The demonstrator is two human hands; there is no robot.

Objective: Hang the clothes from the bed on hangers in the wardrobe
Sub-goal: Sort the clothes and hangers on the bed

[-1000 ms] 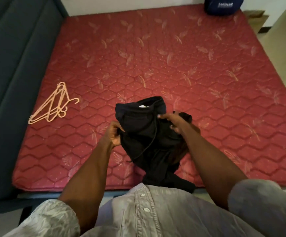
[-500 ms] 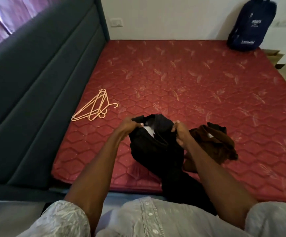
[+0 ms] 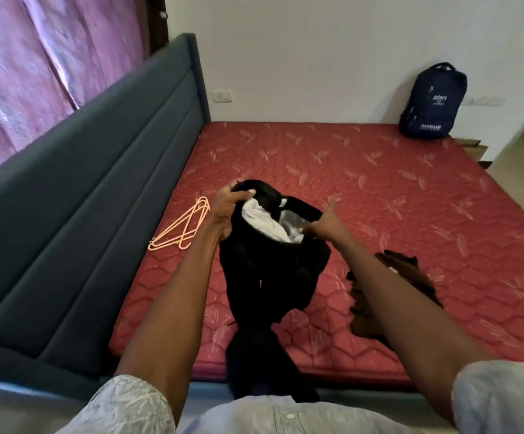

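Black trousers (image 3: 267, 277) now higher, waistband between both hands.

black trousers (image 3: 273, 277) lifted higher, waistband spread wider, right hand (image 3: 323, 225) shifted

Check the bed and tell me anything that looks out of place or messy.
A brown garment lies crumpled on the mattress by the near edge. The hangers lie loose on the bed, and a backpack sits at the far corner. Nothing looks damaged or spilled.

Navy backpack (image 3: 432, 101) upright against white wall (image 3: 301, 51), pink curtain (image 3: 35, 70) behind dark grey headboard (image 3: 76, 183), wall switch (image 3: 222, 96)
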